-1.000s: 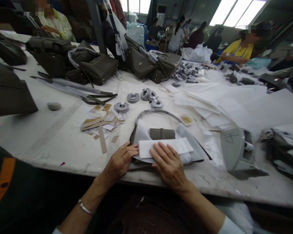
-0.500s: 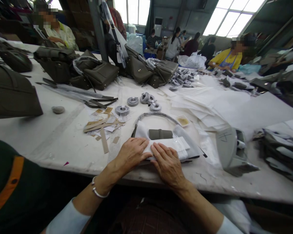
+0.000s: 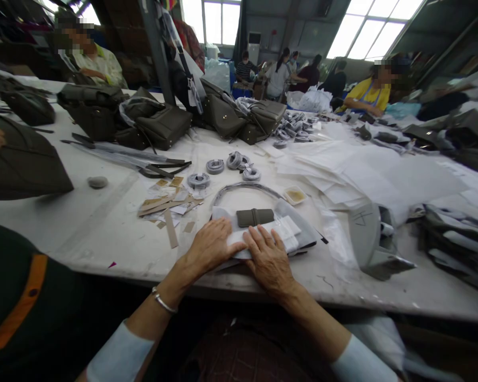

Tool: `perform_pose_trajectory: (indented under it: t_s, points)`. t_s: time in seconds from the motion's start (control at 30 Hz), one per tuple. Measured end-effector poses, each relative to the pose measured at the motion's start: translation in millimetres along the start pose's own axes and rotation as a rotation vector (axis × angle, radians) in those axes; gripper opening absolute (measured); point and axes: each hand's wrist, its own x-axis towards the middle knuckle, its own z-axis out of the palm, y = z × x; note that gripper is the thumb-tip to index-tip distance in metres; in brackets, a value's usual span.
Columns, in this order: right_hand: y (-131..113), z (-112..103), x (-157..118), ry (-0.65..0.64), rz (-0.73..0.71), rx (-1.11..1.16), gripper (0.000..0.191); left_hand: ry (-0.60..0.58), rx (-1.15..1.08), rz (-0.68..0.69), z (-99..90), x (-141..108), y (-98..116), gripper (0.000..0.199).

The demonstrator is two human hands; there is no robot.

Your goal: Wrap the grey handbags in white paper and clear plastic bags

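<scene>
Obs.: pad [image 3: 290, 229] lies on near part of bag [image 3: 308, 235], white, flat. Long axis runs approx. L–R along bag's near edge, R end canted slightly away from wearer.

L hand [image 3: 207, 245]: at bag's L end, fingers extended, laid on pad's L end & bag's edge; thumb out twd R hand. R hand [image 3: 270, 260]: at bag's near edge, ctr., fingers spread flat on pad approx. mid-length. Neither hand closed round pad; pressure n/k. R hand nearer pad's exposed R end, which lies up & R of its fingertips; L hand nearer covered end.

Adj.: olive roll [image 3: 255, 217] on bag, just beyond pad, approx. parallel. Handle [image 3: 247, 185] arched off bag's far side. Dish [image 3: 295, 195] beyond bag, to R. Scraps [image 3: 171, 206] L of bag.
</scene>
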Motion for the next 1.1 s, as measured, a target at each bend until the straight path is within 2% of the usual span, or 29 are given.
perform_pose_trajectory:
  t_s: [0.07, 0.13, 0.23, 0.33, 0.43, 0.53, 0.67, 0.83, 0.97, 1.1]
  points:
    - [-1, -2, 1, -0.011, 0.016, -0.003, 0.054, 0.033, -0.027, -0.023, 5.6, -2, -2, 0.051]
    - [-2, -2, 1, -0.017, 0.026, -0.001, 0.055, 0.125, -0.059, 0.014, 8.6, -8, -3, 0.040]
    - [-3, -2, 2, -0.015, 0.033, 0.009, 0.054, 0.233, -0.098, 0.216, 8.1, -24, -3, 0.030]
    - [-3, -1, 1, -0.012, 0.033, 0.017, 0.053, 0.204, -0.099, 0.356, 6.0, -40, -4, 0.033]
    - [0, -2, -1, -0.005, -0.001, 0.027, 0.056, 0.183, -0.081, 0.370, 9.3, -47, -7, 0.040]
    - [4, -3, -4, 0.017, -0.082, 0.045, 0.058, 0.268, -0.101, 0.365, 19.2, -46, -12, 0.033]
    - [6, 1, -8, 0.094, -0.153, 0.067, 0.045, 0.379, -0.101, 0.363, 30.1, -46, -11, 0.033]
    - [4, 9, -12, 0.185, -0.126, 0.072, 0.049, 0.319, 0.161, 0.298, 22.5, -56, 6, 0.038]
    - [-4, 9, -11, 0.157, -0.087, 0.061, 0.047, 0.229, 0.380, 0.308, 16.7, -55, 16, 0.038]
    - [-18, 8, -11, 0.128, -0.025, 0.038, 0.048, 0.229, 0.429, 0.350, 21.6, -50, 14, 0.036]
